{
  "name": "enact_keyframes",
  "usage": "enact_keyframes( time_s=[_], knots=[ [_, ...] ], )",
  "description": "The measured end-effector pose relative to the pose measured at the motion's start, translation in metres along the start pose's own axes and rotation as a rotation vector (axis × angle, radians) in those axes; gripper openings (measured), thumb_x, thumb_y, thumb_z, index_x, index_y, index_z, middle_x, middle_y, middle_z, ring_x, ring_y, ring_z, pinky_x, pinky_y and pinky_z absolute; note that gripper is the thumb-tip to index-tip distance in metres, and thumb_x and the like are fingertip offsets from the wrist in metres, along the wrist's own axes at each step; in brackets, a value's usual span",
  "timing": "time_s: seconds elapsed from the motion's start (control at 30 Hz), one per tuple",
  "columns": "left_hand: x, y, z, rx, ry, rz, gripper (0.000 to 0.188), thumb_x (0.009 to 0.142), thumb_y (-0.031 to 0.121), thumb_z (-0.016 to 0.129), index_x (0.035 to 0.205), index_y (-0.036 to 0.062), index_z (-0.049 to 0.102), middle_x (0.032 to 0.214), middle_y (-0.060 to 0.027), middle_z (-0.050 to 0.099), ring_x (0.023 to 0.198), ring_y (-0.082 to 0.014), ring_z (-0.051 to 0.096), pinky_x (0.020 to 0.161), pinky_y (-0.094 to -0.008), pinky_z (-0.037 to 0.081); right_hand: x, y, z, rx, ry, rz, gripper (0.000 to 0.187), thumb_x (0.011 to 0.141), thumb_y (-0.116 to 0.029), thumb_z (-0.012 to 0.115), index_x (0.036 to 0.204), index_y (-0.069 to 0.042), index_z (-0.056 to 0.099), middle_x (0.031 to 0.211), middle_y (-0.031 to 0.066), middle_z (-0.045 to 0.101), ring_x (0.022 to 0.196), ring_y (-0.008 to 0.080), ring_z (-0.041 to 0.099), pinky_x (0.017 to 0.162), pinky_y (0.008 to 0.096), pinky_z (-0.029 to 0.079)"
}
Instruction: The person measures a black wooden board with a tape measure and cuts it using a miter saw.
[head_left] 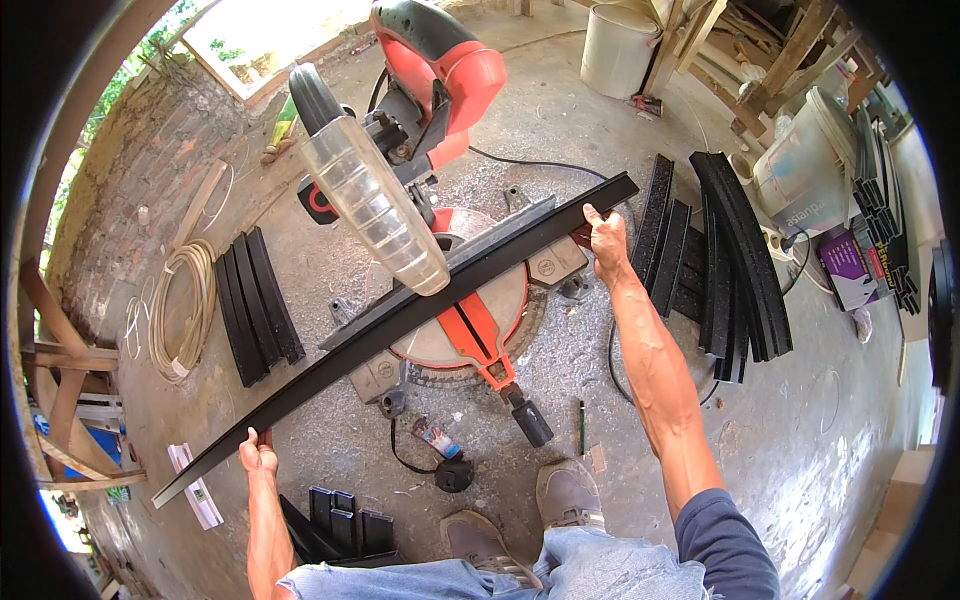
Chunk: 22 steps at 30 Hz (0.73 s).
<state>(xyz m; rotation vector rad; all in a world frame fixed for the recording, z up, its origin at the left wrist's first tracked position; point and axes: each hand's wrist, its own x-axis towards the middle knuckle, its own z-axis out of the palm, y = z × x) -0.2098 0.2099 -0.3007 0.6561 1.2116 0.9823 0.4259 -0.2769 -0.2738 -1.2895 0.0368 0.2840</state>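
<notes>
A long black metal profile (pixel 345 368) lies slantwise across the base of a red and black mitre saw (pixel 475 85). Near its lower left end, my left hand (pixel 259 456) is closed around it, thumb on top. My right hand (pixel 606 242) grips the same profile close to its upper right end, with the fingertips partly hidden beneath. Above the middle of the profile hangs the saw's clear blade guard (pixel 375 205), its lower tip overlapping the black bar in view. The orange table insert (pixel 468 330) shows just in front of the bar.
Cut black profiles lie in groups at left (pixel 255 305), at right (pixel 735 250) and by my feet (pixel 345 525). A coiled pale cable (pixel 180 310) rests far left. A tape measure (pixel 454 475) and a dark pencil (pixel 582 428) lie before the saw. White buckets (pixel 620 50) stand behind.
</notes>
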Motion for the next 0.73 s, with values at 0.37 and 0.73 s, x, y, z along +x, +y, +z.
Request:
enact_keyframes(
  time_s=[0.37, 0.73],
  knots=[
    [0.004, -0.008, -0.001, 0.001, -0.006, -0.006, 0.021, 0.101, 0.008, 0.059, 0.121, 0.0032, 0.064, 0.117, -0.0122, 0.071, 0.107, -0.0281, 0.070, 0.101, -0.0472, 0.056, 0.003, 0.000, -0.003, -0.006, -0.019, -0.012, 0.019, 0.102, -0.020, 0.063, 0.095, -0.002, 0.067, 0.088, 0.0075, 0.073, 0.072, 0.0186, 0.071, 0.067, 0.0353, 0.061],
    [-0.047, 0.013, 0.069, 0.841, 0.574, 0.291, 0.070, 0.088, 0.031, 0.078, 0.143, 0.0028, 0.045, 0.156, -0.0189, 0.037, 0.134, -0.0376, 0.043, 0.111, -0.0605, 0.037, 0.004, -0.011, -0.011, -0.189, 0.105, 0.104, 0.038, 0.096, -0.034, 0.073, 0.113, -0.002, 0.062, 0.094, 0.0082, 0.073, 0.079, 0.0194, 0.073, 0.071, 0.0332, 0.061]
  ],
)
